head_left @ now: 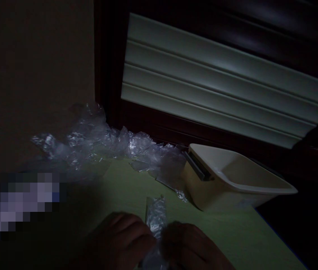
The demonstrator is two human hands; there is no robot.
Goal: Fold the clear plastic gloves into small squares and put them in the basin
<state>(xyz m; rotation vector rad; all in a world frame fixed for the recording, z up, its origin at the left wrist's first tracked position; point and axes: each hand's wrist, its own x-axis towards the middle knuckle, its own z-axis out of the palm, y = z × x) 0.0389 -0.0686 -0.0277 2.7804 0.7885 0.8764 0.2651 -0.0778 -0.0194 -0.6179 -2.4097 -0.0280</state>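
Both hands are at the bottom of the dim head view, close together over a pale green table (127, 187). My left hand (127, 238) has its fingers curled on the left edge of a small clear plastic bag (156, 215). On the bag's right edge, my right hand (189, 245) is closed in the same way. The bag is narrow and crinkled, and its far end points away between the hands. Its near part is partly hidden by the fingers, and my fingertips are hard to make out in the dark.
A heap of crumpled clear plastic bags (91, 142) runs along the table's back edge. To its right stands a cream plastic bin (212, 195) with a dark handle. Behind are a slatted panel (217, 82) and a wall. A pixelated patch covers the lower left.
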